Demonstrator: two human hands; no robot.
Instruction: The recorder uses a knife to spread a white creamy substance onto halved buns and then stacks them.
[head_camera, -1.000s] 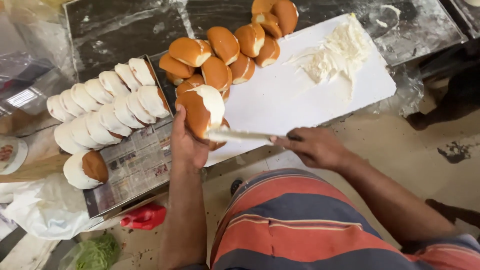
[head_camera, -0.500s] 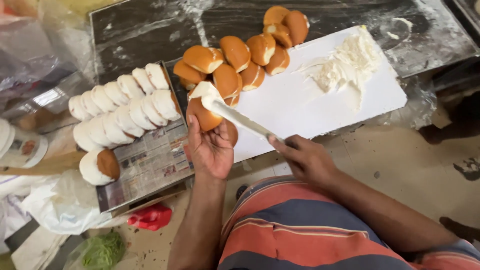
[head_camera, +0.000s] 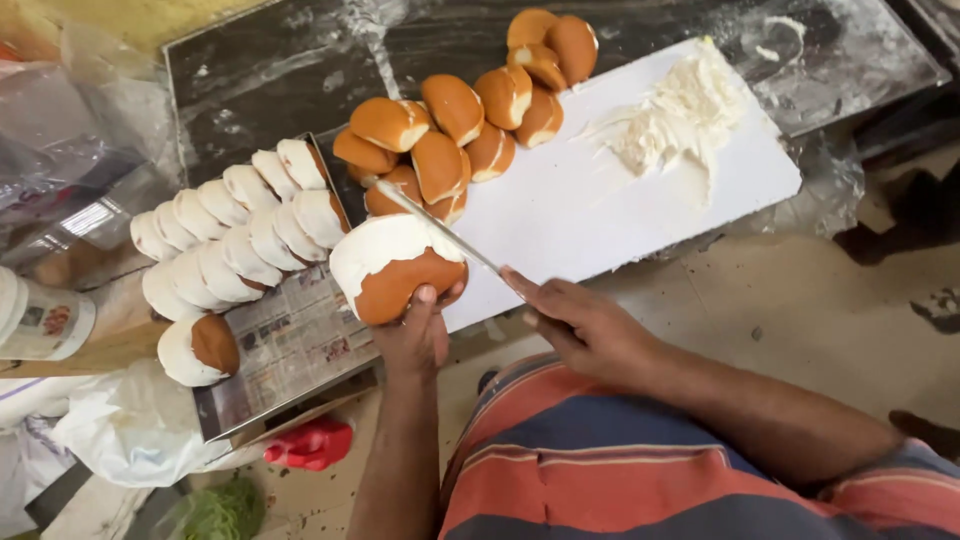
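Note:
My left hand (head_camera: 415, 335) holds a round brown bun (head_camera: 392, 268) from below, its top coated in white cream. My right hand (head_camera: 580, 325) grips a long thin knife (head_camera: 440, 228) whose blade lies across the bun's creamed top. Behind the bun a pile of plain brown buns (head_camera: 470, 120) rests at the far-left end of a white board (head_camera: 590, 215). A heap of white cream (head_camera: 680, 115) sits at the board's far-right end.
Rows of cream-coated buns (head_camera: 225, 230) lie on a newspaper-lined tray (head_camera: 290, 345) at the left. A white jar (head_camera: 45, 320) and plastic bags stand further left. A red object (head_camera: 310, 445) lies below the tray. The dark worktop (head_camera: 270, 80) extends behind.
The bun has been turned so its creamed face points up, and the cream now covers more of it. The knife blade has swept across its top.

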